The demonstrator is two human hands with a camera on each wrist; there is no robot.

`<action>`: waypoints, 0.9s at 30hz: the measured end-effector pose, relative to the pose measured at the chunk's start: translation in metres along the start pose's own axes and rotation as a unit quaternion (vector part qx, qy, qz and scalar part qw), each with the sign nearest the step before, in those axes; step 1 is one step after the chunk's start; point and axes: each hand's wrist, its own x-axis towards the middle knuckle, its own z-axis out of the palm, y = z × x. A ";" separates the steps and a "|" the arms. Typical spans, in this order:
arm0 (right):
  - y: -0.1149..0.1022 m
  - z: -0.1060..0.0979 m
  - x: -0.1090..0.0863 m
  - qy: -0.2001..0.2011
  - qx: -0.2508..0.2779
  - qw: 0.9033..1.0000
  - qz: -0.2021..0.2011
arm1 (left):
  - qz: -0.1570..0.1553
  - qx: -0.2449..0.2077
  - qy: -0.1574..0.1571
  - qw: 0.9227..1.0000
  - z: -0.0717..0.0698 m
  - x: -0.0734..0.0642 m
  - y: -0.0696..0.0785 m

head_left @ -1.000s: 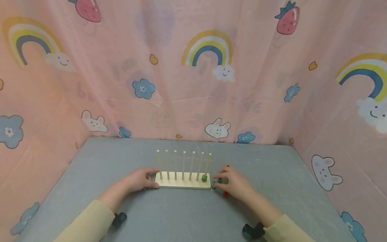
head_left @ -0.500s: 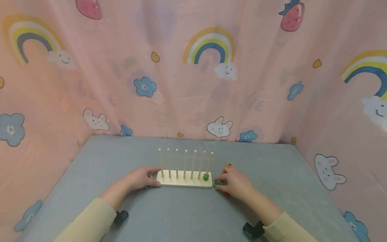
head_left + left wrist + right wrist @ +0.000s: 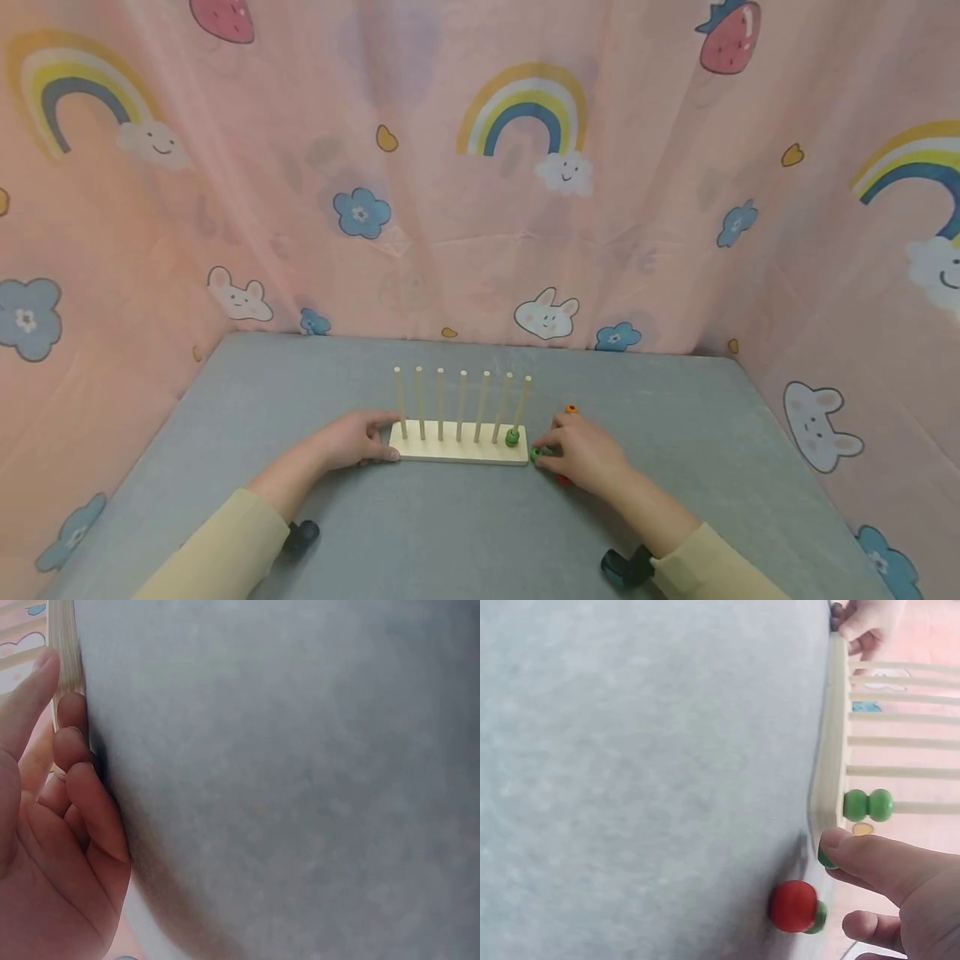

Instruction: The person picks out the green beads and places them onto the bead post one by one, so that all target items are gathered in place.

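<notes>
"The hands?"
"Left hand (image 3: 354, 439) gripping the wooden pegboard (image 3: 453, 451) by its left end, fingers curled; right hand (image 3: 588, 454) pinching a green bead (image 3: 826, 856) just beside the other end, fingertips drawn close!"
"And around?"
"Two green beads (image 3: 868, 805) low on the rightmost peg (image 3: 522, 404); a red bead (image 3: 793, 906) near the right hand; an orange bead (image 3: 572, 409) beyond; grey table (image 3: 420, 533) under it all!"

My left hand (image 3: 64, 862) grips the end of the pale board (image 3: 65, 641), thumb lying along it, other fingers bent; pegs (image 3: 21, 658) jut beyond my thumb; pink cloth (image 3: 122, 941) shows behind; grey table (image 3: 292, 772) fills the rest.
</notes>
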 end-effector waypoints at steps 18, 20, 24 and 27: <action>-0.003 -0.031 -0.002 0.050 0.072 0.996 0.035 | -0.004 -0.007 0.003 1.000 0.001 0.000 0.000; -0.004 -0.037 -0.003 0.063 0.088 0.994 0.034 | -0.004 -0.008 0.001 1.000 0.001 0.000 0.000; -0.007 -0.047 -0.004 0.086 0.105 0.990 0.035 | -0.003 -0.006 0.001 1.000 0.001 0.000 -0.001; -0.010 -0.055 -0.006 0.112 0.113 0.987 0.024 | -0.005 -0.003 0.002 1.000 0.000 -0.001 -0.001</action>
